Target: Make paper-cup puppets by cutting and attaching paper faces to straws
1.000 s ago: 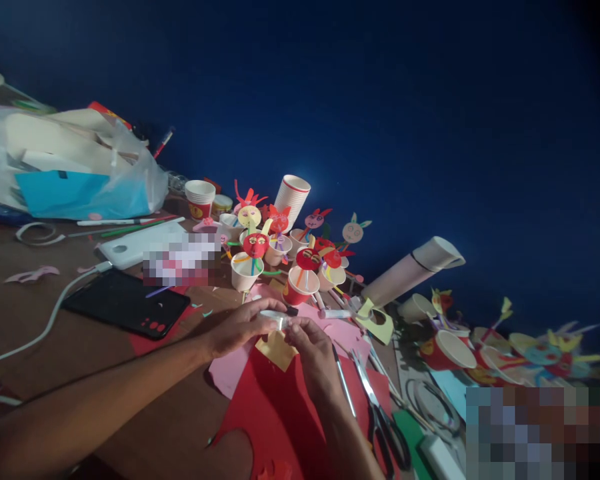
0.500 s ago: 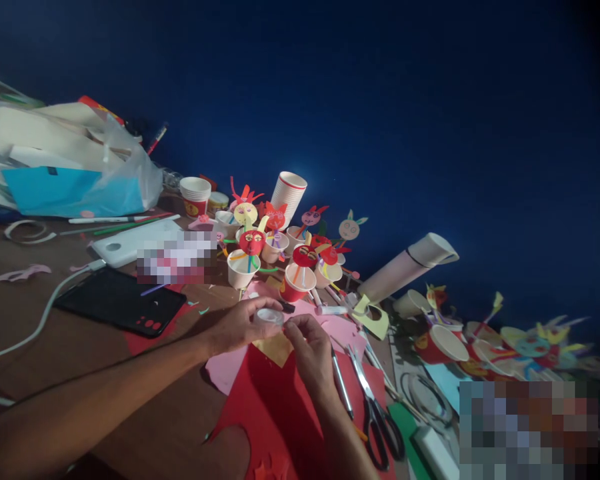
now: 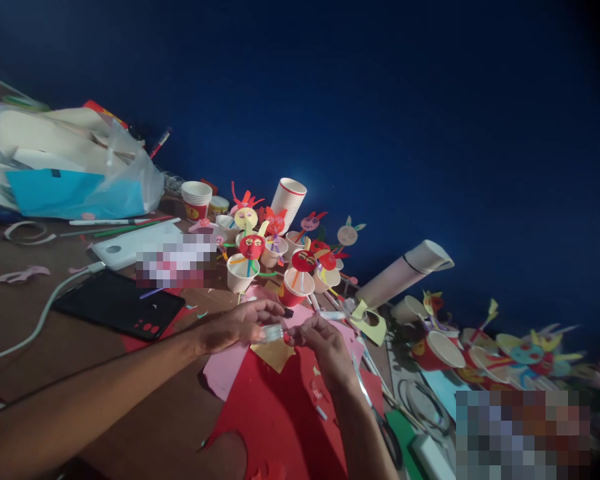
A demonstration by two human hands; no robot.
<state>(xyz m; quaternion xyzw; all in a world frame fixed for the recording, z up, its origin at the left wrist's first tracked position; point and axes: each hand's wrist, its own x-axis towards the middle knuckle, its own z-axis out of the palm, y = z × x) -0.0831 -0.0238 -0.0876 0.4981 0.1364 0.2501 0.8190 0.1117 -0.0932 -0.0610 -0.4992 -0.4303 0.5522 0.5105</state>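
My left hand point(image 3: 237, 325) and my right hand point(image 3: 323, 349) meet over a red paper sheet point(image 3: 280, 420) on the brown table. Between their fingertips is a small roll of clear tape point(image 3: 271, 333); the left hand grips the roll, and the right hand pinches at its end. Under the hands lie a yellow paper scrap point(image 3: 277, 354) and a pink sheet point(image 3: 225, 369). Just beyond stand several paper cups with paper faces on straws point(image 3: 253, 257).
A black tablet point(image 3: 117, 305) with a white cable lies left of the hands. A plastic bag of paper point(image 3: 65, 167) sits at far left. A stack of cups point(image 3: 290, 200), a cardboard tube point(image 3: 403, 272), scissors point(image 3: 387, 437) and more decorated cups point(image 3: 480, 350) lie to the right.
The tape roll has turned in my left hand from flat to edge-on. My right hand has shifted slightly right and now covers the pen and scissors. The view has drifted a little.
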